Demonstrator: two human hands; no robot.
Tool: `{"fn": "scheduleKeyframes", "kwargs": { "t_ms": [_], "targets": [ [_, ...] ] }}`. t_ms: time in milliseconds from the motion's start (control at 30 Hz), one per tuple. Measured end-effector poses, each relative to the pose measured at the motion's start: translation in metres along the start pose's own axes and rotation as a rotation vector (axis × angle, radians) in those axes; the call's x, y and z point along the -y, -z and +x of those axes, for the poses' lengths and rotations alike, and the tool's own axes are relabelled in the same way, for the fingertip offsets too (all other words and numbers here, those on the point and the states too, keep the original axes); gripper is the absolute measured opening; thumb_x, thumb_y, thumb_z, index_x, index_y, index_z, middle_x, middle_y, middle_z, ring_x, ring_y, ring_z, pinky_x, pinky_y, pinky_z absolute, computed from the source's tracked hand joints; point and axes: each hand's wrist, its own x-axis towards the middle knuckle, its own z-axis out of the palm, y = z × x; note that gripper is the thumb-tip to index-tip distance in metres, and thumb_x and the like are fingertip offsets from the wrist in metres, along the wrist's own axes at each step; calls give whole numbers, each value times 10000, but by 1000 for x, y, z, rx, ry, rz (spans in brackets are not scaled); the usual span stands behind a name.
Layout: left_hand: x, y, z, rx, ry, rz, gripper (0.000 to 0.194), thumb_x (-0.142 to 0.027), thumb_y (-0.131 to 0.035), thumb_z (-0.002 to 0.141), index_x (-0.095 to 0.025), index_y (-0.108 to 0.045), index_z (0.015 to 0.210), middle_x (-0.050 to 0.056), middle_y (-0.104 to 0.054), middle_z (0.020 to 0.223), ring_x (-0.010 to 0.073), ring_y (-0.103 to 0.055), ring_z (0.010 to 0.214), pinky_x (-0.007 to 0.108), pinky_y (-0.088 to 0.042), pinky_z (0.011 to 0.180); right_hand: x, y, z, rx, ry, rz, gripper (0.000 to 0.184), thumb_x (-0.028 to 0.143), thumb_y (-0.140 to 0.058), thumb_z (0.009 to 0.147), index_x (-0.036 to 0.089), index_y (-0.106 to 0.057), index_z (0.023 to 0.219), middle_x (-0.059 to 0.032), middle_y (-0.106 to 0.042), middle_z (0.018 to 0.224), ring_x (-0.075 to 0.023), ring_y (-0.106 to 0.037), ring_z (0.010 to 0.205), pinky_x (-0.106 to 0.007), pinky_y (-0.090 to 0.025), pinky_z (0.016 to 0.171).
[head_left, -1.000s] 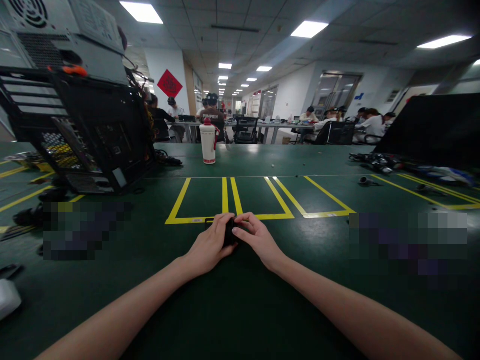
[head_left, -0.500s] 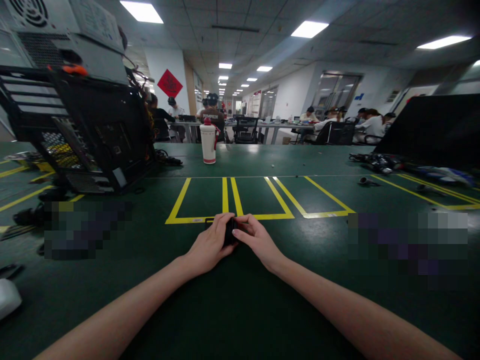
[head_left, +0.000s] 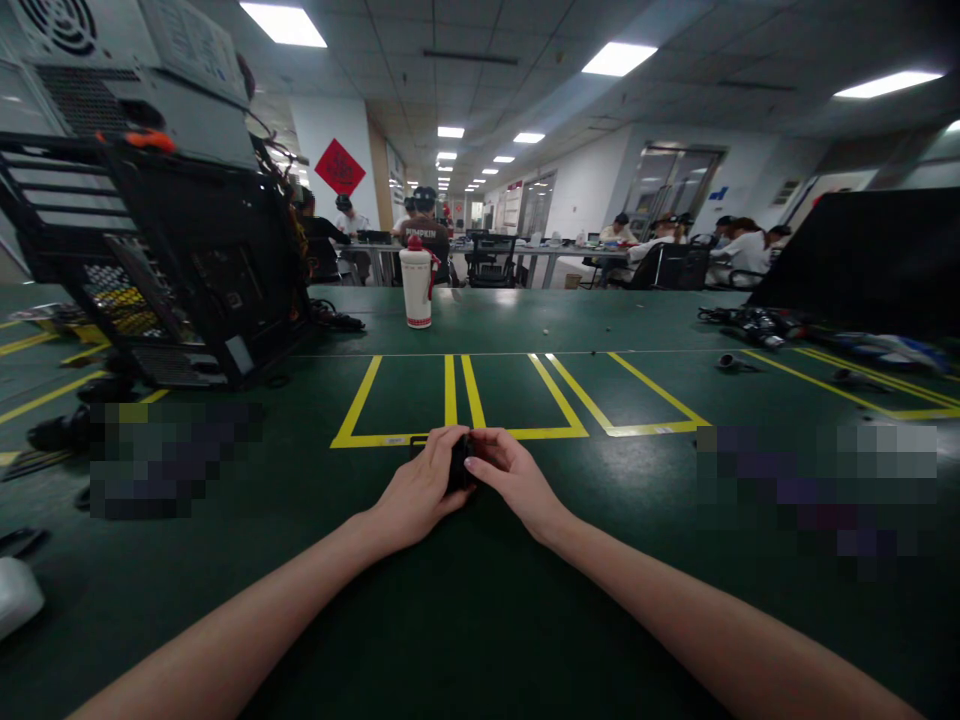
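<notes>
A small black box-like object (head_left: 460,468) sits at the middle of the green table (head_left: 480,620), just in front of the yellow tape outlines (head_left: 544,434). My left hand (head_left: 431,480) is closed round its left side, fingers over the top and thumb along the near edge. At its right side, my right hand (head_left: 514,475) grips it with bent fingertips on the upper edge and thumb against the near face. Both hands cover much of the object, so I cannot tell its exact kind.
Beyond the tape stands a white tumbler (head_left: 418,290) with a red lid. An open black computer case (head_left: 202,270) is at left, with cables beside it. A white mouse-like object (head_left: 16,597) lies near left. A dark screen (head_left: 862,265) stands at right. People sit at far tables.
</notes>
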Motion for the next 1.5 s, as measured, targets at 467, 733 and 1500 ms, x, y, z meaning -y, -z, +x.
{"fn": "scheduleKeyframes", "kwargs": {
  "t_ms": [467,733,1500],
  "targets": [
    [-1,1,1,-7,-6,-5,600,-220,-528,751,-255,-168,1230,74,-305,1267,222,-475,1062,409,-453,849,3,-3,-2,37,73,-13,173,225,-558,727,222,-493,888,-3,-547,970,-155,-525,980,-343,-406,888],
    [-1,0,1,-11,1,-7,579,-219,-514,748,-268,-179,1218,68,-315,1253,239,-481,1054,438,-474,811,-4,0,1,-14,31,-102,350,235,-588,698,215,-470,1027,-36,-531,1054,-170,-494,1029,-373,-368,933],
    [1,-2,1,-17,-7,-4,593,-205,-529,742,-256,-186,1223,79,-308,1260,237,-470,1062,431,-448,842,-2,-1,-1,-17,34,-134,319,216,-562,717,208,-475,1024,-36,-530,1059,-174,-494,1034,-372,-360,940]
  ]
}}
